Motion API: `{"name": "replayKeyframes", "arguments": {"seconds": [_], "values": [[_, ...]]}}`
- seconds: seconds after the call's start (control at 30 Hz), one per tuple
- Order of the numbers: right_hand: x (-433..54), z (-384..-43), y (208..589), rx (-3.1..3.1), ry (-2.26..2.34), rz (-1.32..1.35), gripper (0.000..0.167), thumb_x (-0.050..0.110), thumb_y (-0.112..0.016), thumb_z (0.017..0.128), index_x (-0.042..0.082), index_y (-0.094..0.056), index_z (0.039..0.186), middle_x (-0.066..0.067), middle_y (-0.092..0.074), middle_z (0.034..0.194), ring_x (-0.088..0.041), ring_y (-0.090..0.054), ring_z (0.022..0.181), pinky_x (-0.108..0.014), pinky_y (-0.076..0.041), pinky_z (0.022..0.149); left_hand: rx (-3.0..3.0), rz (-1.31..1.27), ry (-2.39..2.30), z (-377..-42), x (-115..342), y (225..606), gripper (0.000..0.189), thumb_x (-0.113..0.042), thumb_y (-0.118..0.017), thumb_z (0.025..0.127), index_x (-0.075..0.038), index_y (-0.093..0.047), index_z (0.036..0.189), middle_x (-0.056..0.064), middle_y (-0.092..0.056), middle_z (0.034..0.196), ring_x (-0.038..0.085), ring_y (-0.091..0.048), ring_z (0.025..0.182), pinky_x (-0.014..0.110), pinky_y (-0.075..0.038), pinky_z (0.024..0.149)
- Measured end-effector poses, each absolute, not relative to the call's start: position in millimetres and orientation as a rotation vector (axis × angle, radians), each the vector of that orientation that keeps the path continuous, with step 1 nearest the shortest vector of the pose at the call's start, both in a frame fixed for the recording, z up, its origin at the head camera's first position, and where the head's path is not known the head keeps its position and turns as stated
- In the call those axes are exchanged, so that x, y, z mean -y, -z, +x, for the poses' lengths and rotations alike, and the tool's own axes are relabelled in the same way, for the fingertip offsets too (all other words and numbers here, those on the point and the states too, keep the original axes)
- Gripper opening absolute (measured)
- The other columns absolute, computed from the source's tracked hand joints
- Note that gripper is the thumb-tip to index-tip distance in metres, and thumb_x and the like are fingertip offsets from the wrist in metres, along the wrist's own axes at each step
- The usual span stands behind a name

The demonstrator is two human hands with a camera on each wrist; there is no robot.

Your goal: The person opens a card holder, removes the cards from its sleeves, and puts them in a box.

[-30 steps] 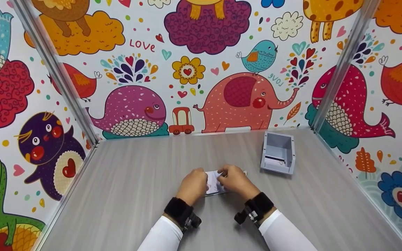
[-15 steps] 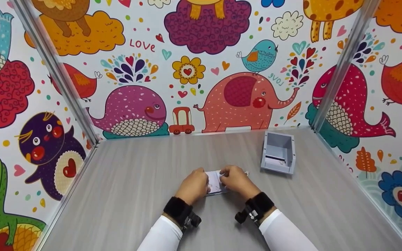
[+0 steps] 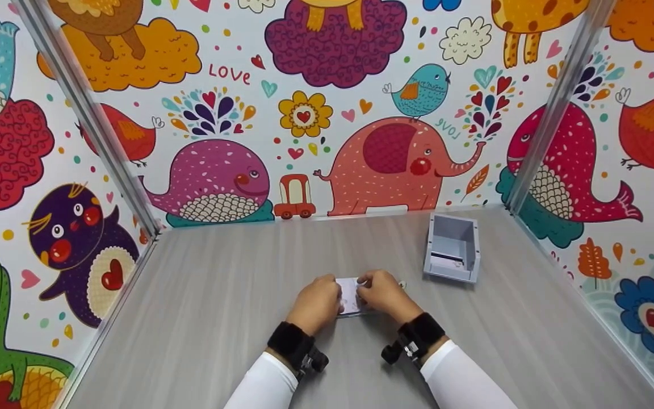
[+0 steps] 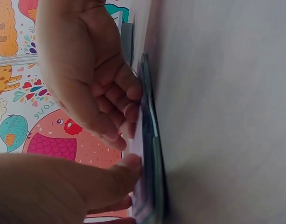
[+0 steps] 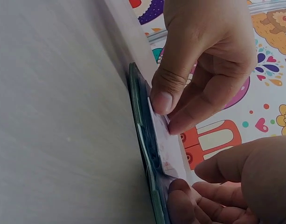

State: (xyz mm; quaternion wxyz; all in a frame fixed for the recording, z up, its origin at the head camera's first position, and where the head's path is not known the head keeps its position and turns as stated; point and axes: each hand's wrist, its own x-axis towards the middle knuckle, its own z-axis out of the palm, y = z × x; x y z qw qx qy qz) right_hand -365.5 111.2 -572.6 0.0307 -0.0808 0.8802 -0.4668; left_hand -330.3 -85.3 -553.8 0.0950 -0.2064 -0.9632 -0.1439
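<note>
On the table, between both hands, lies a flat, thin card holder with teal edges, opened out. A white-pink card is on it, its edge raised slightly off the cover. My left hand grips the left end, thumb and forefinger pinching the card. At the other end my right hand holds the card holder with curled fingers; its thumb touches the edge by a clear film. The fingers hide part of the holder. A small pale tab shows beyond the right hand.
A grey open-topped box stands on the table at the back right, with a dark slit and something pale in its front part. Printed walls enclose the wood-grain table. Each wrist wears a black strap with a camera.
Both hands stay at nearly the same spot. The left hand has shifted very slightly to the right along the card, and the right fingers have moved slightly.
</note>
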Motion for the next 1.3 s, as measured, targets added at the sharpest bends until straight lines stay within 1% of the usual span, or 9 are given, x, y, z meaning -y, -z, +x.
{"name": "replayKeyframes", "arguments": {"seconds": [0.13,0.3,0.57,0.63,0.77,0.87,1.0,1.2,1.3], "values": [[-110.8,-365.6,571.7,-2.717,1.432,-0.229,0.025,0.000,-0.069,0.092,-0.009,-0.078,0.114,-0.007,-0.077,0.087,-0.010,-0.065,0.063,-0.022,-0.058,0.056,2.841,-0.614,0.418,-330.3,85.6,554.1,0.014,-0.012,-0.093,0.086,-0.006,-0.080,0.087,0.005,-0.070,0.094,0.029,-0.073,0.085,0.046,-0.062,0.077],[-109.8,-365.6,571.6,-2.739,1.395,-0.209,0.027,0.002,-0.071,0.092,-0.007,-0.080,0.116,-0.006,-0.078,0.087,-0.009,-0.063,0.063,-0.020,-0.053,0.055,2.849,-0.604,0.394,-330.7,85.4,554.6,0.015,-0.014,-0.094,0.086,-0.007,-0.081,0.088,0.005,-0.071,0.094,0.029,-0.074,0.085,0.047,-0.063,0.076],[-110.4,-366.2,572.0,-2.729,1.382,-0.256,0.032,0.003,-0.072,0.093,-0.010,-0.079,0.122,-0.007,-0.079,0.083,-0.008,-0.064,0.065,-0.019,-0.049,0.057,2.866,-0.589,0.390,-331.0,83.8,555.1,0.016,-0.016,-0.095,0.087,-0.007,-0.082,0.092,0.005,-0.072,0.095,0.029,-0.074,0.085,0.047,-0.063,0.077],[-110.5,-366.1,571.2,-2.724,1.392,-0.261,0.033,0.004,-0.073,0.093,-0.010,-0.080,0.122,-0.008,-0.080,0.085,-0.008,-0.064,0.068,-0.019,-0.049,0.060,2.871,-0.586,0.394,-330.8,83.8,554.9,0.017,-0.016,-0.095,0.087,-0.007,-0.083,0.093,0.006,-0.072,0.096,0.030,-0.074,0.087,0.048,-0.063,0.078],[-110.3,-365.7,568.9,-2.638,1.492,-0.206,0.037,0.004,-0.070,0.092,-0.009,-0.079,0.126,-0.005,-0.078,0.088,-0.008,-0.062,0.066,-0.018,-0.049,0.059,2.885,-0.580,0.394,-330.6,83.9,554.5,0.018,-0.017,-0.095,0.088,-0.007,-0.083,0.095,0.006,-0.072,0.099,0.030,-0.074,0.093,0.047,-0.064,0.082],[-110.1,-365.4,568.9,-2.573,1.563,-0.169,0.040,0.001,-0.068,0.090,-0.010,-0.078,0.128,-0.001,-0.074,0.084,-0.008,-0.060,0.061,-0.018,-0.049,0.055,2.888,-0.581,0.382,-331.1,83.8,554.4,0.018,-0.017,-0.095,0.089,-0.006,-0.083,0.097,0.006,-0.071,0.100,0.030,-0.074,0.095,0.046,-0.064,0.085],[-109.7,-365.2,571.2,-2.569,1.583,-0.165,0.041,-0.002,-0.068,0.086,-0.011,-0.079,0.125,0.001,-0.070,0.078,-0.007,-0.060,0.059,-0.018,-0.049,0.055,2.888,-0.580,0.376,-331.3,83.5,554.7,0.020,-0.019,-0.095,0.090,-0.006,-0.083,0.098,0.006,-0.071,0.099,0.031,-0.075,0.095,0.047,-0.064,0.084],[-109.8,-364.0,572.4,-2.573,1.585,-0.174,0.038,-0.004,-0.069,0.088,-0.010,-0.081,0.123,0.004,-0.065,0.071,-0.007,-0.058,0.058,-0.018,-0.048,0.054,2.884,-0.574,0.379,-331.1,82.9,555.2,0.021,-0.018,-0.096,0.089,-0.006,-0.083,0.099,0.007,-0.072,0.098,0.032,-0.076,0.094,0.048,-0.064,0.083],[-111.0,-364.3,571.7,-2.562,1.591,-0.166,0.038,-0.005,-0.070,0.088,-0.010,-0.081,0.124,0.004,-0.064,0.070,-0.007,-0.058,0.058,-0.018,-0.047,0.054,2.893,-0.567,0.392,-331.6,82.3,555.2,0.019,-0.018,-0.095,0.089,-0.006,-0.083,0.098,0.007,-0.072,0.098,0.032,-0.076,0.094,0.048,-0.064,0.083]]}}
